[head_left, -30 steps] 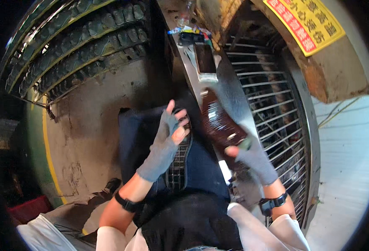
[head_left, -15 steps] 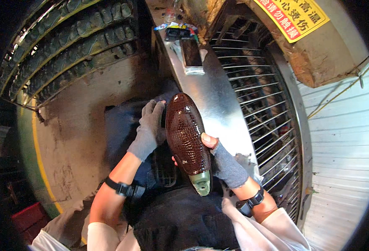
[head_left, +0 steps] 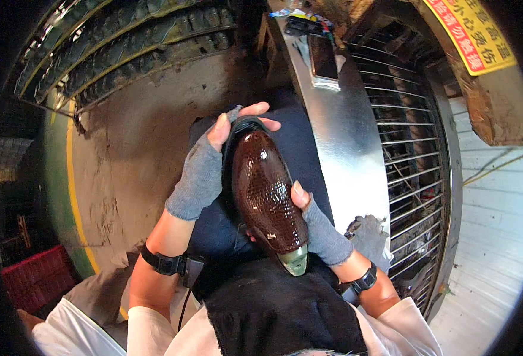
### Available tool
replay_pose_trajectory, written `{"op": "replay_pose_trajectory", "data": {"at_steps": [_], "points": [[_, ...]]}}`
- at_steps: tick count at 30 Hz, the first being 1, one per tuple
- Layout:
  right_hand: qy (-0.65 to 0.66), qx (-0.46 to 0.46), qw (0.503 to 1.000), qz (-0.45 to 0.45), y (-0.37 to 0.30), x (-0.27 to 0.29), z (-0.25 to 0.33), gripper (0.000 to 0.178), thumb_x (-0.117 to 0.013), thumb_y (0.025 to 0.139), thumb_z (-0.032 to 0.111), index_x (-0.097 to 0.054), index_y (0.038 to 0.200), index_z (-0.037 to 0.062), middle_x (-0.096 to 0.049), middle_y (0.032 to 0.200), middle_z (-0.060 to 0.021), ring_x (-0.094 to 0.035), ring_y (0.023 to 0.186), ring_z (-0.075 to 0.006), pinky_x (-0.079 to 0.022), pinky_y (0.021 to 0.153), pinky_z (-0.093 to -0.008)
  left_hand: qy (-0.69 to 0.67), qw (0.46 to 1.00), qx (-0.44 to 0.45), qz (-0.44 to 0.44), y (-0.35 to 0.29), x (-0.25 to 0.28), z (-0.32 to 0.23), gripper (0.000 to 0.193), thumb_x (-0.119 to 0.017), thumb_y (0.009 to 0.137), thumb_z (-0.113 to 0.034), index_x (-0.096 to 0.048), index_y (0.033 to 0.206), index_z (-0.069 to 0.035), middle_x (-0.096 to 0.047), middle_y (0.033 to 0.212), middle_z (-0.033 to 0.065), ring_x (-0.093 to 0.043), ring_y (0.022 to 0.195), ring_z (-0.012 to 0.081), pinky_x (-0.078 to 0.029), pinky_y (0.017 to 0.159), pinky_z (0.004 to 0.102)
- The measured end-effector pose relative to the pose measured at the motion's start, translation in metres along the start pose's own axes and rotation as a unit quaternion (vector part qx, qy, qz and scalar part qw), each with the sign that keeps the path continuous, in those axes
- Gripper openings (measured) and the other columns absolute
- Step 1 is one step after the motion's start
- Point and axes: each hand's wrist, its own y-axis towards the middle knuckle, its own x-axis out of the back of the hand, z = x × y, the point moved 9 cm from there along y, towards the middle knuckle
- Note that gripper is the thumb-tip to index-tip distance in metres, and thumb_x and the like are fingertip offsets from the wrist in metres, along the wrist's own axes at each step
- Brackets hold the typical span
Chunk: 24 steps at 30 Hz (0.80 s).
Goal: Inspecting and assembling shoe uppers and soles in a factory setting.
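Observation:
A glossy dark brown shoe upper (head_left: 264, 190) with a crocodile-like pattern is stretched over a green shoe last (head_left: 295, 261), toe pointing away from me. My right hand (head_left: 321, 231), in a grey fingerless glove, grips its heel end, thumb on top and the other fingers hidden beneath. A black shoe sole (head_left: 247, 124) shows as a rim round the toe and down the left side. My left hand (head_left: 214, 154), also gloved, curls round this sole at the toe, with fingertips past the front. Most of the sole is hidden under the upper.
A metal bench (head_left: 344, 136) stands to my right, bearing a phone (head_left: 322, 57) and a grey rag (head_left: 367, 237). Beyond it runs a rack of metal bars (head_left: 410, 160). At the far left are shelves of dark shoes (head_left: 131, 53); a red crate (head_left: 39, 279) sits lower left.
My left hand has come up to the toe, where the black sole now shows round the upper. My right hand keeps its hold on the heel end. The whole view has shifted.

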Motion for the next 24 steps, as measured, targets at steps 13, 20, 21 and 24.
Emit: {"op": "replay_pose_trajectory", "data": {"at_steps": [13, 20, 21, 24], "points": [[0.051, -0.032, 0.998, 0.031, -0.002, -0.003, -0.012, 0.083, -0.069, 0.094, 0.063, -0.051, 0.146, 0.0002, -0.064, 0.135, -0.0198, -0.071, 0.114, -0.0301, -0.062, 0.098, -0.0433, -0.014, 0.999, 0.044, 0.017, -0.015, -0.009, -0.003, 0.087, -0.035, 0.106, -0.072, -0.040, 0.159, -0.003, -0.064, 0.140, 0.0206, -0.065, 0.121, 0.0242, -0.056, 0.103, 0.0390], [-0.003, -0.076, 0.997, 0.005, -0.021, -0.008, -0.014, 0.087, -0.073, 0.091, 0.060, -0.049, 0.152, 0.0029, -0.066, 0.135, -0.0172, -0.069, 0.117, -0.0267, -0.059, 0.102, -0.0401, 0.061, 0.998, 0.018, 0.006, -0.047, -0.033, -0.029, 0.104, -0.091, 0.078, -0.037, -0.037, 0.160, -0.003, -0.064, 0.140, 0.0212, -0.066, 0.122, 0.0252, -0.053, 0.106, 0.0382], [-0.002, -0.076, 0.997, 0.006, -0.020, -0.008, -0.018, 0.087, -0.073, 0.091, 0.060, -0.049, 0.152, 0.0029, -0.066, 0.135, -0.0172, -0.069, 0.117, -0.0267, -0.059, 0.102, -0.0401, 0.082, 0.996, 0.042, -0.019, -0.049, -0.028, -0.027, 0.106, -0.095, 0.073, -0.024, -0.037, 0.159, -0.003, -0.065, 0.139, 0.0218, -0.066, 0.122, 0.0255, -0.053, 0.105, 0.0380], [-0.034, -0.033, 0.999, 0.026, -0.021, -0.024, -0.010, 0.095, -0.075, 0.086, 0.063, -0.048, 0.153, 0.0016, -0.065, 0.134, -0.0157, -0.068, 0.118, -0.0255, -0.058, 0.102, -0.0378, 0.210, 0.977, -0.004, 0.021, -0.057, -0.029, -0.045, 0.091, -0.090, 0.076, -0.017, -0.042, 0.152, -0.001, -0.067, 0.134, 0.0232, -0.068, 0.120, 0.0276, -0.055, 0.103, 0.0388]]}}
